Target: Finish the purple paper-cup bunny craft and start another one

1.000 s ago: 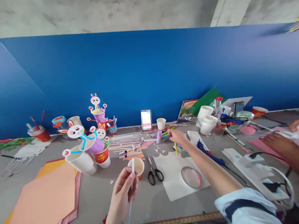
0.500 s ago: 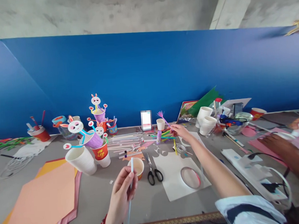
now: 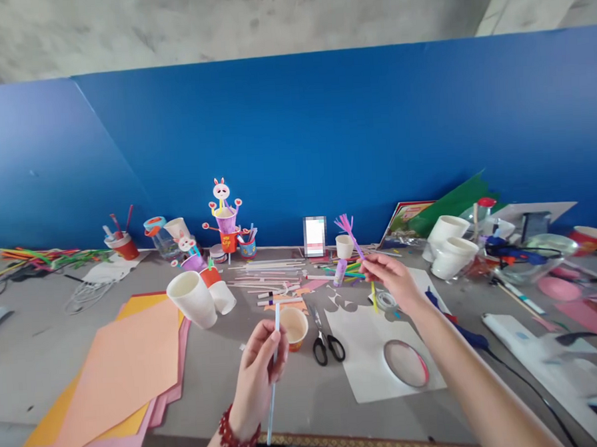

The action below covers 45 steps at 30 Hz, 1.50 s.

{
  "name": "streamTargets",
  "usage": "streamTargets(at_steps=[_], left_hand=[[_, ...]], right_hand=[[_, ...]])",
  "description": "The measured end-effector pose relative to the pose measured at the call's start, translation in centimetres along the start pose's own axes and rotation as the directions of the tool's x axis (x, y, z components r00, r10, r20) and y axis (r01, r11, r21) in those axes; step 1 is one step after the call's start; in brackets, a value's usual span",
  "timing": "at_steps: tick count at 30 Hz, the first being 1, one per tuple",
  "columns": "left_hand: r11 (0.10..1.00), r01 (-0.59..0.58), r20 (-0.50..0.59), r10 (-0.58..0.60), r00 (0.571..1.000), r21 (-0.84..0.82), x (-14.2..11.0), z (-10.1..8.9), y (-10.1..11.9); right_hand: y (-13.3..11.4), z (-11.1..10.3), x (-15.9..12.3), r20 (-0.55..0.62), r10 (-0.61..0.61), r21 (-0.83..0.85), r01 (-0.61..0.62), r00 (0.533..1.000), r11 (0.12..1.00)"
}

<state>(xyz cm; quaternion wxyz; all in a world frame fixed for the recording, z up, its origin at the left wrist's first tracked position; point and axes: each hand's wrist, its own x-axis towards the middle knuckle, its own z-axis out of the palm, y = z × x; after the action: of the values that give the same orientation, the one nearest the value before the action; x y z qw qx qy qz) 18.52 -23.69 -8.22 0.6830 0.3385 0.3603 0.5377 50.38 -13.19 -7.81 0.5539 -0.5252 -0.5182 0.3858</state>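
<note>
My left hand [image 3: 264, 355] is closed around a pale blue drinking straw [image 3: 272, 405], held nearly upright over the table's near edge. Just beyond it stands a paper cup [image 3: 294, 329], with black-handled scissors [image 3: 327, 339] to its right. My right hand [image 3: 389, 279] reaches out over the table, pinching a purple straw [image 3: 354, 237]. The straw's top end is cut into splayed strips. Close to that hand are a purple glue stick [image 3: 340, 273], a small white cup [image 3: 344, 246] and a tape roll [image 3: 385, 301].
Rabbit-topped cups [image 3: 226, 220] stand at the back left, behind white cups [image 3: 191, 301]. Coloured paper sheets [image 3: 129, 346] lie left. A large tape ring [image 3: 406, 363] rests on white paper [image 3: 361, 380]. A corded glue gun [image 3: 459, 328] and power strip [image 3: 531, 365] are right.
The view has turned, shifting most things rightward. The nearer rabbit cups now sit lower, tipped behind the white cups. Both hands keep their straws; the purple one's splayed end shows larger.
</note>
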Motion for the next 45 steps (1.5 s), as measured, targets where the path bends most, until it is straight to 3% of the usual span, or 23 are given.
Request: streamTargets(at_steps=[3,7,14,18,26,36,45], left_hand=[[1.0,-0.009,0.03,0.009,0.999,0.006,0.2,0.3,-0.2],[0.996,-0.084,0.063,0.083,0.995,0.012,1.0,1.2,-0.3],[0.995,-0.099,0.07,0.098,0.993,0.01,3.3,3.4,0.2],[0.994,-0.109,0.023,0.109,0.994,-0.011,3.7,3.7,-0.2],[0.992,-0.121,0.034,0.122,0.992,-0.02,3.4,3.0,-0.1],[0.986,-0.145,0.016,0.146,0.989,-0.082,3.4,2.7,-0.4],[0.969,-0.135,-0.016,0.134,0.991,-0.207,3.8,1.3,1.7]], right_hand=[[-1.5,2.7,-3.9,0.185,0.026,-0.02,-0.023,0.982,1.0],[-2.1,6.2,-8.5,0.369,0.097,0.103,-0.145,0.924,0.984],[-1.9,9.1,-11.7,0.432,0.145,0.246,-0.27,0.89,0.931],[-1.7,9.6,-12.2,0.452,0.137,0.286,-0.289,0.882,0.914],[-0.7,9.6,-12.9,0.422,0.158,0.29,-0.298,0.893,0.91],[-1.2,9.4,-13.9,0.441,0.093,0.16,-0.181,0.893,0.97],[-2.4,8.5,-15.0,0.428,0.1,-0.007,-0.108,0.898,0.994]])
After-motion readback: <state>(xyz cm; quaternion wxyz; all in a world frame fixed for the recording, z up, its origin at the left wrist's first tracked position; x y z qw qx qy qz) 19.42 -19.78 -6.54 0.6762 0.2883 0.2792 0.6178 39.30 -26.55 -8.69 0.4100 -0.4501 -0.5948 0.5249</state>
